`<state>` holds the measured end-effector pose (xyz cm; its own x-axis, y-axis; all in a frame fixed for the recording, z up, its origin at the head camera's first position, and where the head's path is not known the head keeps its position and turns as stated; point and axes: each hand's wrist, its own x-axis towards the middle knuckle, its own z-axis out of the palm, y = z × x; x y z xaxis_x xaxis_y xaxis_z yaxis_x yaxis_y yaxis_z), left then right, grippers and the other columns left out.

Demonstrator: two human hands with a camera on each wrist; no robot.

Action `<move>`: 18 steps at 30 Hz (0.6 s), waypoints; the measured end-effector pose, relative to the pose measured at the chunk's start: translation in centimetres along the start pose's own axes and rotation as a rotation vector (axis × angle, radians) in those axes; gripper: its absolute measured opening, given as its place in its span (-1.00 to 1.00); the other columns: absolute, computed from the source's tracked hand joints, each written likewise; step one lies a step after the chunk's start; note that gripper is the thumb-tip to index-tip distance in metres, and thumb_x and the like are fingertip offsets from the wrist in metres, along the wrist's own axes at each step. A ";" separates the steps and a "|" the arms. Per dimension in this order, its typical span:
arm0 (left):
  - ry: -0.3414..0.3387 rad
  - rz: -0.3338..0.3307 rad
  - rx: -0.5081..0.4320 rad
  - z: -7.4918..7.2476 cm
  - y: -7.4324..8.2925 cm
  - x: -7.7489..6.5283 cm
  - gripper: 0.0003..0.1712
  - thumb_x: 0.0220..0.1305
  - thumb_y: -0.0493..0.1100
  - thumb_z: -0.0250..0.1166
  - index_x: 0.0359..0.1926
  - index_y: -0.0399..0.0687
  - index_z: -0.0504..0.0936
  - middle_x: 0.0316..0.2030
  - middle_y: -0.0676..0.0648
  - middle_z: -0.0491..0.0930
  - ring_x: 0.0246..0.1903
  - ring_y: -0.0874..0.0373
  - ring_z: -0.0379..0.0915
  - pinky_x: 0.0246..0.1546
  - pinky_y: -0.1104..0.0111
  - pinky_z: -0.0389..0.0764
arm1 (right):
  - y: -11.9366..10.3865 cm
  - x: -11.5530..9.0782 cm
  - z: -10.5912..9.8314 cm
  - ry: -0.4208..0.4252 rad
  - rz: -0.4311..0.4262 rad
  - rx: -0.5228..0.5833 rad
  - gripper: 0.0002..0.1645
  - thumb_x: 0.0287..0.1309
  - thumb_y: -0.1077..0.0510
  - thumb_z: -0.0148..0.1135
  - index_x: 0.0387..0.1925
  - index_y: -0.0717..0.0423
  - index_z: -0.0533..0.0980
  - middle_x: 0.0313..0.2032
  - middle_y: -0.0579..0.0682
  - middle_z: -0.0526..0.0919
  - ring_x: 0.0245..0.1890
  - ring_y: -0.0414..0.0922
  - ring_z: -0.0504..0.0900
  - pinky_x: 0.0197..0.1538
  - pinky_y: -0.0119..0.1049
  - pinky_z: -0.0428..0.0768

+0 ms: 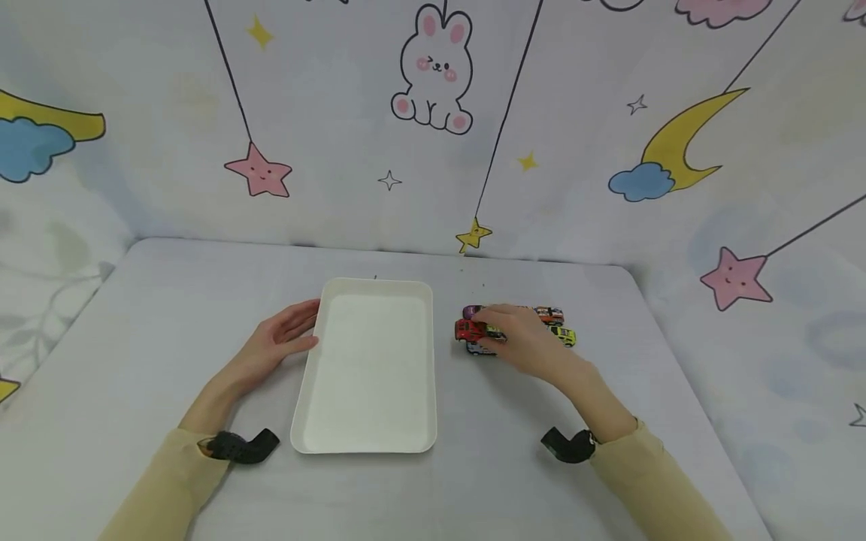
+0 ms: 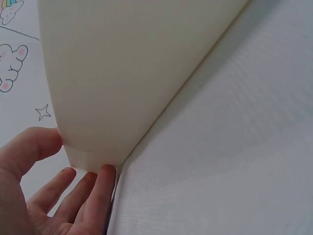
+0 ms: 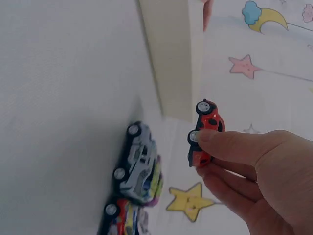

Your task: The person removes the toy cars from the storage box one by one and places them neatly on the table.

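My right hand (image 1: 531, 342) pinches a small red toy car (image 3: 211, 120) between thumb and fingers. In the right wrist view the car is held apart from a silver toy car (image 3: 137, 161) and a red-and-yellow one (image 3: 122, 215). At the left side of a white rectangular tray (image 1: 368, 368), my left hand (image 1: 277, 338) touches the outer wall with its fingertips. Those fingers are mostly straight, thumb spread apart, as the left wrist view shows. The inside of the tray is bare. My right hand partly hides the grouped cars in the head view.
Around the right hand sit a purple car (image 1: 471, 309), an orange car (image 1: 549, 315) and a yellow-green car (image 1: 564, 335), close together on the white-covered table (image 1: 501, 466). A patterned cloth backdrop (image 1: 338, 113) rises behind the table.
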<state>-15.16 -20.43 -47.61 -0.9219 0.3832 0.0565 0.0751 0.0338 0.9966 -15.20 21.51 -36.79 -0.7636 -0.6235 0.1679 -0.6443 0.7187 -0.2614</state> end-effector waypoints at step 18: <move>0.002 -0.011 0.014 0.1 0.0 0.1 -0.25 0.25 -0.25 0.25 0.41 -0.06 0.14 0.39 -0.16 0.13 0.36 0.00 0.08 0.16 0.57 0.36 | 8.9 -9.6 -2.0 0.123 0.105 -0.093 -0.56 -0.16 0.35 0.45 -0.13 0.16 0.59 -0.18 0.07 0.69 -0.16 0.05 0.65 -0.17 -0.03 0.64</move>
<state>-15.25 -20.32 -47.60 -0.9236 0.3805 0.0456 0.0703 0.0512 0.9962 -13.68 34.45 -38.85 -0.8227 -0.5051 0.2607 -0.5574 0.8067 -0.1960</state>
